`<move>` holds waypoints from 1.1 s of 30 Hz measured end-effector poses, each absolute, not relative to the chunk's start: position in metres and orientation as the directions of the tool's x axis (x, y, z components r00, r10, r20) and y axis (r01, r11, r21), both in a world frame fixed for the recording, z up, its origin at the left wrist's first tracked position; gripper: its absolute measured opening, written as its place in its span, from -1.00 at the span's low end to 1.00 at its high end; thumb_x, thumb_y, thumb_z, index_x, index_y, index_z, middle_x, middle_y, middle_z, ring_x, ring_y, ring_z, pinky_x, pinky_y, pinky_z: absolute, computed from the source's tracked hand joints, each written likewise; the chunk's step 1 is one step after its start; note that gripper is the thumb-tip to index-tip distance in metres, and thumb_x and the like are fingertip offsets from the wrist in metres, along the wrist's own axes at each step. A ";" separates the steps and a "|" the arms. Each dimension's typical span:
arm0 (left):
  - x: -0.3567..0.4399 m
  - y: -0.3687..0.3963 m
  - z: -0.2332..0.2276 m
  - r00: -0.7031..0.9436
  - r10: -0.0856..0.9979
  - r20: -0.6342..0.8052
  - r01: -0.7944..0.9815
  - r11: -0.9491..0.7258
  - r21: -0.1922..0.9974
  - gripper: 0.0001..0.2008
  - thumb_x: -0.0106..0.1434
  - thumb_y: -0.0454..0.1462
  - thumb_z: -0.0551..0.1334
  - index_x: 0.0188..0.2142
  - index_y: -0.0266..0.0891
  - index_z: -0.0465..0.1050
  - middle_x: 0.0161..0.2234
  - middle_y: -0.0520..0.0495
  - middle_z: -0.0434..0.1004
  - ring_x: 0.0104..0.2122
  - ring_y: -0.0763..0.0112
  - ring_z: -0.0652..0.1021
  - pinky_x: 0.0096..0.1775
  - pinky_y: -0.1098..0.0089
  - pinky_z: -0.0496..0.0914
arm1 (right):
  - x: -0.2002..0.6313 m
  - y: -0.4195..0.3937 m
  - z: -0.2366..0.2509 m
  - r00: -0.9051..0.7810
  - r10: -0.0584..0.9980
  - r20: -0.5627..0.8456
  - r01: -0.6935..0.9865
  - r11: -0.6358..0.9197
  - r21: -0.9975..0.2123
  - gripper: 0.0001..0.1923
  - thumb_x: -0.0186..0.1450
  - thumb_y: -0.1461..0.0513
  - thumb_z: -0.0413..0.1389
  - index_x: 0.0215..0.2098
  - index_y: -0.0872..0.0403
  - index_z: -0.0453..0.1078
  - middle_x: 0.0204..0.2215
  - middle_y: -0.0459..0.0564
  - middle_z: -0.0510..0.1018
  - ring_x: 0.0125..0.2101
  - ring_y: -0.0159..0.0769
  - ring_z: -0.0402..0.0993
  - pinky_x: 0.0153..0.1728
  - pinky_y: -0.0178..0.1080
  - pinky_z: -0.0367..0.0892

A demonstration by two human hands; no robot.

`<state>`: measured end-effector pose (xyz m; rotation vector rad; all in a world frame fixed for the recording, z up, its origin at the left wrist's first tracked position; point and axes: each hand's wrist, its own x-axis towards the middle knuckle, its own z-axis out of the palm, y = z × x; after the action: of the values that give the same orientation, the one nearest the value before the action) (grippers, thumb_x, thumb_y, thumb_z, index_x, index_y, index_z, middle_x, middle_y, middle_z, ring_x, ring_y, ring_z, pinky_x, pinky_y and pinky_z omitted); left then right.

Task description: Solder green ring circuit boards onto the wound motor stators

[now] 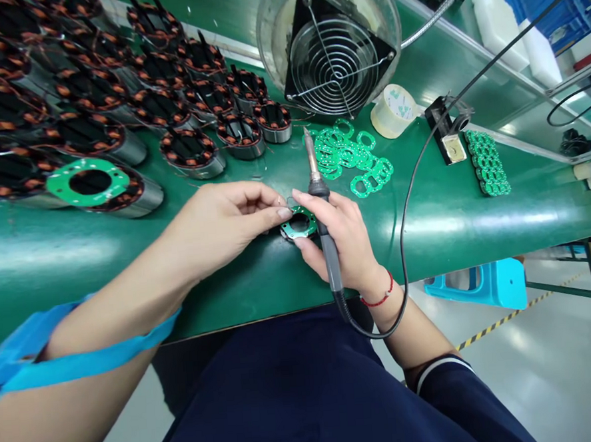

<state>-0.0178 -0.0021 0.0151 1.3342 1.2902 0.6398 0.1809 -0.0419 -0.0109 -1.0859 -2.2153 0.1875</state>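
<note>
My right hand (pixel 344 238) grips a soldering iron (pixel 319 199) like a pen, tip pointing up and away, its black cord (pixel 413 174) trailing off the table edge. The same hand's fingers also pinch a small green ring circuit board (pixel 299 222) sitting on a stator on the green table (pixel 445 218). My left hand (pixel 225 218) reaches in from the left, thumb and forefinger closed on the ring's left edge, perhaps on a thin wire.
Many copper-wound stators (pixel 191 150) crowd the left and back; one at the front carries a green ring board (pixel 89 182). Loose green ring boards (pixel 351 154), a fan (pixel 333 55), a tape roll (pixel 393 110), a board stack (pixel 487 162) and a blue stool (pixel 484 283) are around.
</note>
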 end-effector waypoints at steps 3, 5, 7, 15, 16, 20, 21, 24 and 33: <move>-0.019 -0.004 0.018 0.306 0.941 -0.145 0.411 0.006 0.911 -0.75 0.18 -0.05 0.26 -0.41 -0.16 0.59 -0.36 -0.04 0.61 -0.32 0.30 0.50 -0.18 0.28 0.38 | 0.180 -0.042 -0.011 -0.435 0.739 0.514 0.651 0.653 -0.387 -0.53 0.53 0.12 -0.07 0.37 0.01 0.17 0.19 0.06 0.61 0.24 -0.19 0.47 0.21 -0.05 0.43; -0.020 -0.004 0.018 0.349 0.934 -0.076 0.425 -0.086 0.901 -0.74 0.23 -0.08 0.22 -0.43 -0.14 0.58 -0.33 -0.03 0.62 -0.30 0.30 0.51 -0.11 0.29 0.39 | 0.179 -0.042 -0.010 -0.447 0.732 0.515 0.652 0.660 -0.372 -0.54 0.53 0.12 -0.10 0.36 -0.01 0.16 0.20 0.03 0.61 0.25 -0.22 0.47 0.22 -0.06 0.43; -0.020 -0.004 0.019 0.364 0.929 -0.072 0.428 -0.099 0.899 -0.74 0.23 -0.08 0.21 -0.44 -0.14 0.57 -0.33 -0.02 0.63 -0.31 0.31 0.50 -0.12 0.31 0.40 | 0.179 -0.042 -0.010 -0.463 0.735 0.495 0.649 0.662 -0.375 -0.54 0.52 0.13 -0.08 0.36 -0.04 0.16 0.21 0.01 0.60 0.25 -0.22 0.47 0.22 -0.07 0.42; -0.024 0.000 0.020 0.332 0.891 -0.311 0.350 0.190 0.917 -0.69 0.07 0.00 0.26 -0.42 -0.19 0.49 -0.54 0.05 0.42 -0.50 0.42 0.36 -0.44 0.40 0.25 | 0.183 -0.043 -0.012 -0.451 0.772 0.448 0.626 0.631 -0.458 -0.59 0.49 0.21 -0.02 0.28 -0.04 0.32 -0.03 -0.05 0.75 -0.04 -0.21 0.62 0.13 -0.04 0.45; -0.025 0.001 0.020 0.329 0.890 -0.317 0.376 0.185 0.908 -0.70 0.08 0.00 0.24 -0.43 -0.19 0.48 -0.56 0.06 0.38 -0.51 0.43 0.33 -0.45 0.40 0.23 | 0.183 -0.043 -0.012 -0.442 0.761 0.475 0.603 0.644 -0.471 -0.59 0.50 0.23 -0.03 0.28 -0.04 0.32 -0.08 -0.06 0.76 -0.07 -0.24 0.64 0.12 -0.06 0.45; -0.027 0.002 0.016 0.303 0.902 -0.309 0.473 0.139 0.870 -0.72 0.10 -0.01 0.19 -0.44 -0.16 0.43 -0.58 0.08 0.34 -0.53 0.42 0.31 -0.47 0.39 0.21 | 0.183 -0.046 -0.011 -0.322 0.701 0.636 0.541 0.687 -0.484 -0.60 0.57 0.17 -0.06 0.33 -0.04 0.28 -0.29 -0.12 0.76 -0.22 -0.27 0.68 -0.02 -0.11 0.50; -0.027 0.002 0.015 0.305 0.903 -0.303 0.483 0.128 0.866 -0.72 0.10 -0.01 0.19 -0.44 -0.16 0.42 -0.58 0.08 0.34 -0.53 0.42 0.32 -0.47 0.38 0.22 | 0.183 -0.046 -0.012 -0.273 0.695 0.665 0.540 0.683 -0.492 -0.61 0.57 0.13 -0.06 0.31 -0.05 0.30 -0.33 -0.12 0.74 -0.28 -0.27 0.67 -0.10 -0.12 0.52; -0.027 0.002 0.014 0.320 0.904 -0.283 0.498 0.094 0.862 -0.73 0.12 0.00 0.18 -0.43 -0.14 0.40 -0.57 0.08 0.35 -0.52 0.39 0.34 -0.46 0.36 0.25 | 0.185 -0.049 -0.012 -0.126 0.686 0.716 0.499 0.668 -0.552 -0.67 0.57 0.05 -0.06 0.14 -0.08 0.44 -0.45 -0.15 0.65 -0.51 -0.30 0.56 -0.38 -0.18 0.46; -0.026 0.002 0.014 0.319 0.907 -0.275 0.515 0.078 0.854 -0.71 0.15 0.01 0.15 -0.39 -0.14 0.38 -0.51 0.03 0.49 -0.48 0.35 0.44 -0.38 0.32 0.31 | 0.183 -0.048 -0.006 -0.086 0.640 0.764 0.397 0.725 -0.563 -0.73 0.56 0.07 -0.03 -0.14 -0.02 0.46 -0.57 -0.20 0.58 -0.72 -0.44 0.35 -0.61 -0.31 0.29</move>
<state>-0.0259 0.0022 0.0141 1.5768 1.3318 0.4872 0.1827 -0.0482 -0.0060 -0.8323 -1.7080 0.2475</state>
